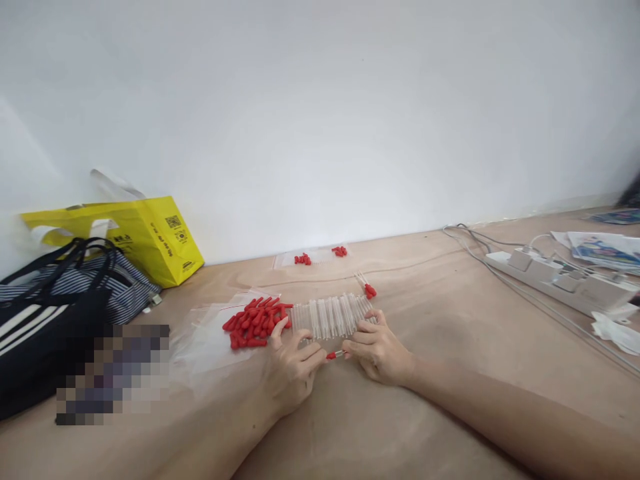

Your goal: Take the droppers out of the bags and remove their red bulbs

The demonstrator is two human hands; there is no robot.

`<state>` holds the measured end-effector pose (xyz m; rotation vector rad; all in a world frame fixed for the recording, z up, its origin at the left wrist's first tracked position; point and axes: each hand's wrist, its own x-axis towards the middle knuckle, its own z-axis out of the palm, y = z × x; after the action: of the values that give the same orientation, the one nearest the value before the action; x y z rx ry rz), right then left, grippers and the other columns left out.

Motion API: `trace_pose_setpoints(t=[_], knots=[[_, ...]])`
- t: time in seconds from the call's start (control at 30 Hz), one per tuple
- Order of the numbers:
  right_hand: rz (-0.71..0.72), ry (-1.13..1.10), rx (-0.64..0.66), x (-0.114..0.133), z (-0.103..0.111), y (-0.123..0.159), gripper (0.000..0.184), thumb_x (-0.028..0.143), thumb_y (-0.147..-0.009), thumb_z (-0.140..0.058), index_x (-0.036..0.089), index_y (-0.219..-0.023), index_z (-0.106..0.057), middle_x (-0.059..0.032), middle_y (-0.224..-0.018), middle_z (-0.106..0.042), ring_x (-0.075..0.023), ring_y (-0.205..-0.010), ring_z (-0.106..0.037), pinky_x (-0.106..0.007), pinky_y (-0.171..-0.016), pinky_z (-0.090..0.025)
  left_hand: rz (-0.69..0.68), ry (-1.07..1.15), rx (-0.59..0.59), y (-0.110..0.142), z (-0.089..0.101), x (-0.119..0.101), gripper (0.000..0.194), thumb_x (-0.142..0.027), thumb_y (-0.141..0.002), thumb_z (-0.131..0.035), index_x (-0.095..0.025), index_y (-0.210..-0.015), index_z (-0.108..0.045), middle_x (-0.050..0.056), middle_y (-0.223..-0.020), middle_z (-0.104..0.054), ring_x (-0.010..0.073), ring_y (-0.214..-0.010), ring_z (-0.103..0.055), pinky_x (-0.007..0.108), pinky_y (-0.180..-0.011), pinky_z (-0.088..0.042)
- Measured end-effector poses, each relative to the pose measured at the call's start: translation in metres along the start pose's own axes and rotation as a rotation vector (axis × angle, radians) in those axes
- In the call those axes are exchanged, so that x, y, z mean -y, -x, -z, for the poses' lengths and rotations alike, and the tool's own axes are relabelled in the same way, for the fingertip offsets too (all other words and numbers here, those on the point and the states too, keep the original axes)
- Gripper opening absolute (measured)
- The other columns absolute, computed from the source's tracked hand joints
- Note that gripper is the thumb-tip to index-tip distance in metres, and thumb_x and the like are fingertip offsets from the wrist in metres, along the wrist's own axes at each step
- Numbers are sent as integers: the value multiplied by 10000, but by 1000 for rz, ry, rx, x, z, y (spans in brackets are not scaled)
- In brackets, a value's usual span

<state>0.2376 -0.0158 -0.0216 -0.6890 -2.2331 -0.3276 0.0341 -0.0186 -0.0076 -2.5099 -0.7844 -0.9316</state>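
Observation:
Between my two hands a red rubber bulb (331, 356) meets the end of a thin clear dropper tube (341, 353). My left hand (296, 363) pinches the bulb, most of it hidden by the fingers. The tube is gripped by the fingertips of my right hand (376, 347), which cover much of its length. Just beyond the hands lies a row of clear tubes (327, 317), side by side. A heap of red rubber bulbs (255, 321) sits on clear plastic bags (200, 340) by my left hand. Past my right hand rest a few tubes with red bulbs fitted (370, 291).
Near the wall, a plastic bag (285, 260) lies beside two small red clusters (303, 259). A yellow bag (170, 247) and a dark striped bag (55, 333) stand left. On the right are a power strip (560, 277) with cables and printed packets (605, 250).

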Motion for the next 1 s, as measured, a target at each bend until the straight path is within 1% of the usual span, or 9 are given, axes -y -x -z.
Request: trace_pose_setpoints(t=[0.07, 0.17, 0.27, 0.4, 0.47, 0.6, 0.7, 0.87, 1.0], knots=[[-14, -4, 8, -3, 1, 3, 192, 137, -798, -404, 177, -729, -578, 23, -526, -509, -111, -591, -392, -325, -726, -225, 23, 18, -24, 0, 2, 0, 200, -196, -832, -437, -213, -672, -556, -67, -599, -615, 147, -765, -541, 491, -973, -128], [-90, 10, 6, -8, 3, 9, 208, 164, -821, -395, 165, -758, -593, 17, -535, -499, -108, -578, -401, -311, -704, -231, 101, 26, -44, 1, 7, 3, 226, -199, -846, -416, -213, -678, -567, -58, -626, -622, 146, -749, -534, 451, -937, -191], [-213, 29, 27, -13, 3, 14, 228, 160, -838, -374, 159, -887, -596, 4, -586, -513, -106, -564, -414, -289, -664, -245, 167, -9, -32, 2, 10, 9, 227, -231, -852, -411, -216, -719, -594, -21, -684, -606, 148, -725, -520, 395, -832, -287], [-431, 62, 44, -25, -3, 12, 325, 98, -818, -331, 149, -1080, -518, -54, -753, -552, -144, -687, -485, -268, -635, -288, 232, -31, -16, 4, 5, 21, 218, -252, -847, -403, -208, -910, -607, 26, -732, -519, 144, -681, -489, 299, -666, -379], [-525, 86, 29, -34, -6, 9, 337, 84, -805, -327, 151, -1077, -514, -73, -811, -546, -159, -734, -498, -262, -630, -315, 280, -1, -52, 5, 2, 29, 264, -224, -853, -364, -190, -1016, -570, 41, -781, -490, 145, -713, -494, 274, -653, -409], [-625, 155, 108, -50, -15, 1, 252, 37, -757, -366, 159, -831, -574, -69, -796, -520, -159, -710, -489, -252, -611, -330, 367, -22, -122, 9, 4, 48, 329, -173, -847, -306, -145, -1098, -517, 77, -874, -467, 167, -799, -504, 295, -718, -432], [-677, 216, 187, -53, -22, -6, 226, 2, -720, -383, 149, -699, -553, -91, -816, -517, -165, -722, -480, -252, -596, -316, 437, -58, -120, 12, 10, 63, 346, -168, -837, -287, -131, -1104, -505, 93, -887, -492, 186, -831, -510, 324, -757, -429], [-728, 235, 260, -43, -25, -11, 188, 66, -751, -398, 143, -773, -568, -114, -879, -512, -198, -830, -483, -275, -631, -309, 649, -136, -68, 18, 23, 86, 305, -225, -775, -370, -151, -1018, -540, 80, -874, -618, 236, -857, -536, 374, -787, -409], [-733, 234, 201, -38, -19, -12, 200, 181, -805, -387, 147, -855, -577, -120, -910, -515, -202, -837, -492, -291, -655, -308, 794, -218, -14, 21, 26, 95, 297, -290, -742, -429, -188, -985, -568, 44, -853, -669, 266, -875, -540, 395, -795, -386]])
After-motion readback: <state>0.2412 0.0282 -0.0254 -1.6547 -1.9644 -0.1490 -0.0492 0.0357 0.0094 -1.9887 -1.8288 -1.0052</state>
